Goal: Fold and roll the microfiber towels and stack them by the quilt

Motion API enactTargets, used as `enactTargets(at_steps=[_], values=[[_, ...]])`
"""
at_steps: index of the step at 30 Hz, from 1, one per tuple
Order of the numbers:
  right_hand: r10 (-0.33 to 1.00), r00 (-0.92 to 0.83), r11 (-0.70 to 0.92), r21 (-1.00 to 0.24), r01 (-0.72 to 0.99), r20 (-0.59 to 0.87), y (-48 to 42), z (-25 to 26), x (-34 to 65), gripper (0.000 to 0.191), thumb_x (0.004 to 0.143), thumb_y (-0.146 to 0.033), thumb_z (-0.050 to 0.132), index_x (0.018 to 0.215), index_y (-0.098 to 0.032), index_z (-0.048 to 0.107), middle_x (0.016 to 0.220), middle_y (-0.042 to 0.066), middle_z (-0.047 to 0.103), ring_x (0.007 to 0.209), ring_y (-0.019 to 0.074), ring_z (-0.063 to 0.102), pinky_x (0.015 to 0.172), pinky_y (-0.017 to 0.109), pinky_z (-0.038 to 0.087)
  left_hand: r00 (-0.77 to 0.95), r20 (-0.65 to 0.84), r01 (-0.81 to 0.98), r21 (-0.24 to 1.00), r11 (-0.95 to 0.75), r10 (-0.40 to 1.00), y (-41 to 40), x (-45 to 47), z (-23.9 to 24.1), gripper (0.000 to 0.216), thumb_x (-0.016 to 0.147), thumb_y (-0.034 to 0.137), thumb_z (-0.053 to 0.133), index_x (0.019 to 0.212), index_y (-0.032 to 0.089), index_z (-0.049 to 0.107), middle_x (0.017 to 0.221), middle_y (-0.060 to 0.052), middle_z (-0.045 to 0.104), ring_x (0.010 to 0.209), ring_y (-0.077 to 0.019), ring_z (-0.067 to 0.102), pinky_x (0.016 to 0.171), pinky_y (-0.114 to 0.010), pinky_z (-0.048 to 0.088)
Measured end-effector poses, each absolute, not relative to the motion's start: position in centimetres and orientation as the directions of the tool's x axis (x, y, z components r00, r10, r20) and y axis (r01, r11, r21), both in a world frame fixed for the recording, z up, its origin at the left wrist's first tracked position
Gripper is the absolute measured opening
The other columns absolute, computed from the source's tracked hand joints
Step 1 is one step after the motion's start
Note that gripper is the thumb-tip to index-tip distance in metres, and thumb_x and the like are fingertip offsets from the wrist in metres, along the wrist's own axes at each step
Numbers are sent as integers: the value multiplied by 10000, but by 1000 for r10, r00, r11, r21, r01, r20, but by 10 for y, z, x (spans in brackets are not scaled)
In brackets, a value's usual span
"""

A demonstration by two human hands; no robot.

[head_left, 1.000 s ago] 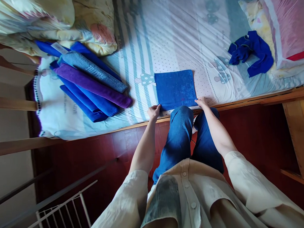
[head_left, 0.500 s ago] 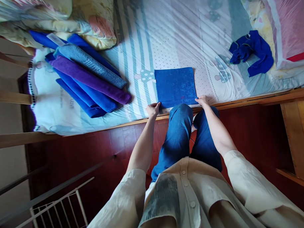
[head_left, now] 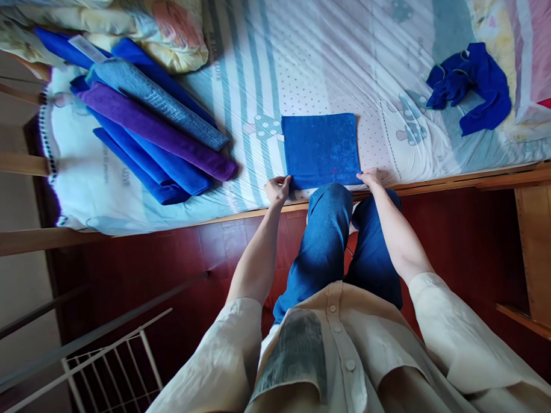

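A folded blue towel (head_left: 321, 147) lies flat on the bed sheet (head_left: 324, 60), close to the bed's near edge. My left hand (head_left: 277, 189) pinches its near left corner, fingers curled on the cloth. At the near right corner, my right hand (head_left: 370, 178) grips the towel the same way. My knees in blue jeans rise between my arms, just below the towel.
A pile of folded blue, grey and purple towels (head_left: 150, 123) lies at the left of the bed. A crumpled blue cloth (head_left: 472, 85) sits at the right beside a pink pillow (head_left: 534, 47). A wooden bed rail (head_left: 460, 185) runs along the near edge; a white wire rack (head_left: 109, 375) stands lower left.
Both hands stay on the towel's near corners. The view has shifted slightly, so the towel and hands sit a little higher in the frame.
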State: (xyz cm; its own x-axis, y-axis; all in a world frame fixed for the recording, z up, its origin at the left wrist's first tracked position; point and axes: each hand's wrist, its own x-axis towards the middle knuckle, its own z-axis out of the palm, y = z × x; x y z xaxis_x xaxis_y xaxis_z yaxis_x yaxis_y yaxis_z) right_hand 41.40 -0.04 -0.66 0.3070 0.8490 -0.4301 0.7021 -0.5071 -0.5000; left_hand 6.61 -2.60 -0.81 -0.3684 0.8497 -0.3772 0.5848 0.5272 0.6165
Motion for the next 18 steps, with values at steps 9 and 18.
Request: enactTargets(at_steps=[9,18], values=[[850,274,-466,-398,790,-450,-3,7,405,186,914,-289,709,1022,-160,789,1015,156,801,1087,355,761,1016,465,603,-359,-316,693,540,477,878,-23,74,1,141,957,340,677,965,206,721,1082,-138,800,1114,-327,738,988,-415,569],[947,-292,218,-395,893,-138,-47,30,401,443,1029,-151,507,1421,-166,712,1505,179,694,1443,310,608,1246,520,461,350,-73,790,560,-252,934,-56,48,-3,353,1013,281,580,1330,190,707,1539,-168,665,1485,-335,572,1258,-516,453]])
